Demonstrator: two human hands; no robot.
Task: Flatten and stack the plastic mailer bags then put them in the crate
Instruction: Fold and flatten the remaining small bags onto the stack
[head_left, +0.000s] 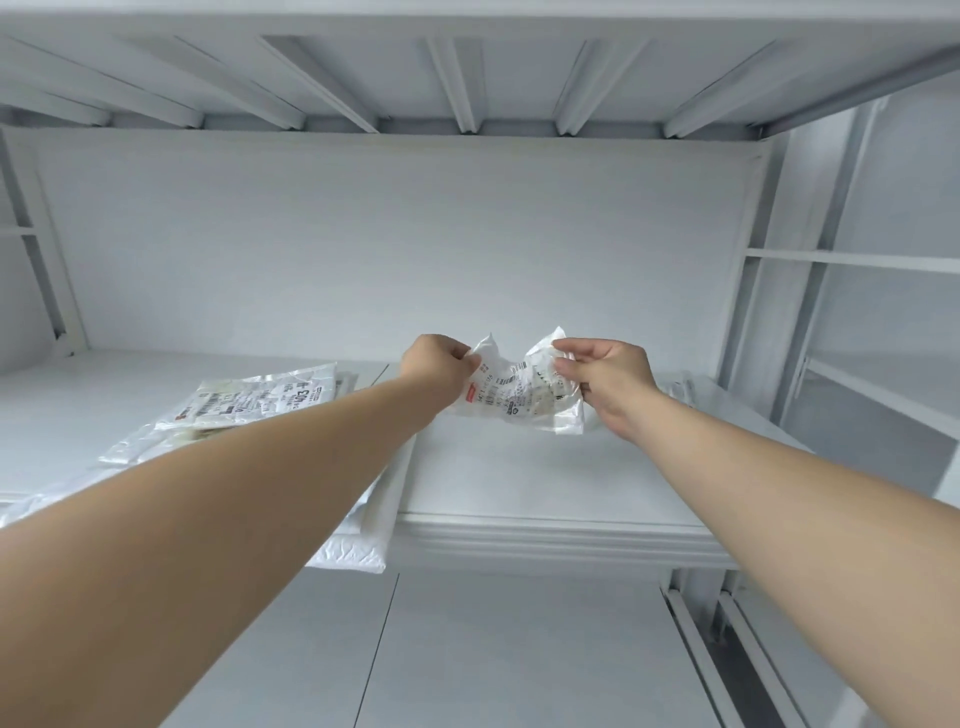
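Just above a white metal shelf, a person holds a crumpled plastic mailer bag in the air between two outstretched bare arms. The left hand pinches the bag's upper left corner with curled fingers, while the right hand grips its upper right edge between thumb and fingertips. The bag sags in the middle, its printed shipping label and barcodes creased and facing the camera, and it is clear of the shelf surface below.

To the left, partly behind the left forearm, a pile of flattened mailers lies on the same shelf, a labelled bag on top. A white padded mailer at the bottom of that pile juts out past the shelf's front edge. A scrap of clear plastic shows on the shelf just behind the right wrist; what it is cannot be told. The ribbed underside of an upper shelf spans the top of the view.
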